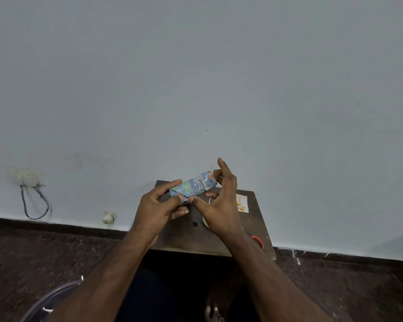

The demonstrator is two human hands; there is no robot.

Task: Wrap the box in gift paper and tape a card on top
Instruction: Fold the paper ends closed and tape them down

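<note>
Box (193,185), already in patterned paper, held in the air above the surface (184,238), long axis running left-low to right-high. Left hand (156,205) pinches the near-left end between thumb and fingers; right hand (219,201) grips the right end, thumb pressing the near folded flap, index finger raised free. Card (242,203) lies flat on the surface, just right of the right hand (nearer hand for the pick-up). Tape roll not clearly identifiable.

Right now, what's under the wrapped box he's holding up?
Below the wrapped box, the wooden table shows a dark round hole and part of a white roll. Both hands hide the rest.
</note>
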